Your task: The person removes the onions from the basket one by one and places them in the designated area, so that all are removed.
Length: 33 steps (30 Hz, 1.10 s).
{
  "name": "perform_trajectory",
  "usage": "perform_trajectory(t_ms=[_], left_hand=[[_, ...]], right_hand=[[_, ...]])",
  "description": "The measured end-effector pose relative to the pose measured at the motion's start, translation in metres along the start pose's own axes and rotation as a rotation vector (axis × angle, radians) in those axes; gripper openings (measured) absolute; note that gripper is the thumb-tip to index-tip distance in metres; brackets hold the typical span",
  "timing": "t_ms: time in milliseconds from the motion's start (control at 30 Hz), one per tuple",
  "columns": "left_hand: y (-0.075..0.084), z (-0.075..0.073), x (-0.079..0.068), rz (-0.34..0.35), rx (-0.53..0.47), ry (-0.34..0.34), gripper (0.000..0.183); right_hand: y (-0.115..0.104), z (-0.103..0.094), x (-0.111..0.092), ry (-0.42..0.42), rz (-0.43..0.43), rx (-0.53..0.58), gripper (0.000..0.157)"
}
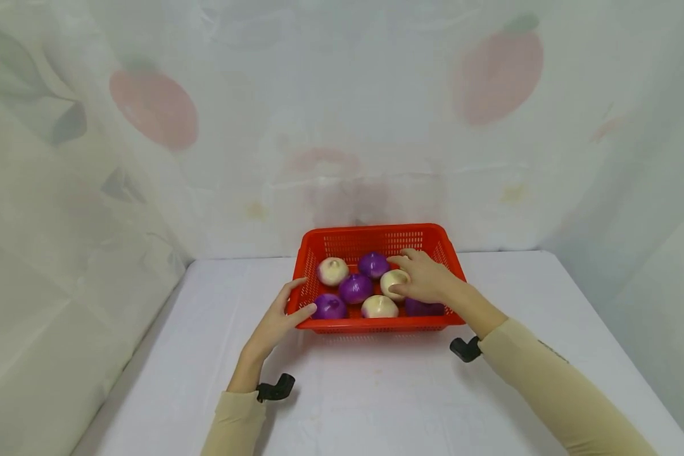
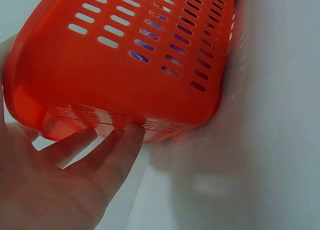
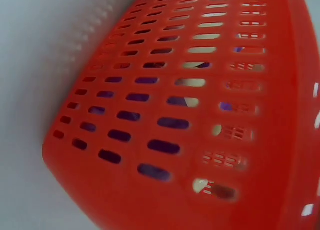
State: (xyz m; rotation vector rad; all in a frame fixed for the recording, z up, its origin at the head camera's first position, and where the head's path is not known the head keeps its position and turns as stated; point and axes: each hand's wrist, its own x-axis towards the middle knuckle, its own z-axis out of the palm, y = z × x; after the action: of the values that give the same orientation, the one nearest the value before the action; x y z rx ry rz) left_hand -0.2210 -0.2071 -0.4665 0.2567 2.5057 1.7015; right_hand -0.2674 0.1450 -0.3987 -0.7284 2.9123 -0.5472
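A red plastic basket (image 1: 370,324) holds several round purple-and-cream turnips. My left hand (image 1: 276,320) grips its front left corner, thumb over the rim and fingers against the outer wall; the left wrist view shows those fingers on the slotted side. Inside the basket, my right hand (image 1: 424,275) spreads over a cream-side-up turnip (image 1: 393,284), thumb on its near side and fingers beyond it. Close to those fingertips lies a purple turnip (image 1: 374,265). Under the right wrist is another purple turnip (image 1: 422,308), partly covered. Only the slotted basket wall (image 3: 165,115) fills the right wrist view.
Other turnips lie around the basket floor: a cream one (image 1: 333,272) at back left, a purple one (image 1: 356,289) in the middle, a purple one (image 1: 330,307) at front left and a cream one (image 1: 380,308) at the front. White cloth covers the table (image 1: 370,392); a printed curtain (image 1: 342,114) hangs behind.
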Motion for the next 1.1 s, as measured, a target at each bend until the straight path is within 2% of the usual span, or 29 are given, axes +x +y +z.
perform_trajectory(t_ms=[400,633,933,1100], left_hand=[[0.001,-0.006,-0.004,-0.011,-0.046,-0.037,0.071],[-0.001,-0.007,-0.002,-0.01,-0.08,-0.054,0.075],[-0.002,-0.004,-0.003,-0.002,-0.08,-0.044,0.079],[-0.001,-0.003,-0.004,-0.011,-0.077,-0.038,0.077]], right_hand=[[0.0,0.013,0.014,-0.023,-0.056,-0.022,0.06],[0.003,0.018,0.025,-0.092,-0.066,-0.054,0.057],[0.004,0.026,0.031,-0.165,-0.064,-0.091,0.07],[0.005,0.032,0.034,-0.158,-0.071,-0.108,0.075]])
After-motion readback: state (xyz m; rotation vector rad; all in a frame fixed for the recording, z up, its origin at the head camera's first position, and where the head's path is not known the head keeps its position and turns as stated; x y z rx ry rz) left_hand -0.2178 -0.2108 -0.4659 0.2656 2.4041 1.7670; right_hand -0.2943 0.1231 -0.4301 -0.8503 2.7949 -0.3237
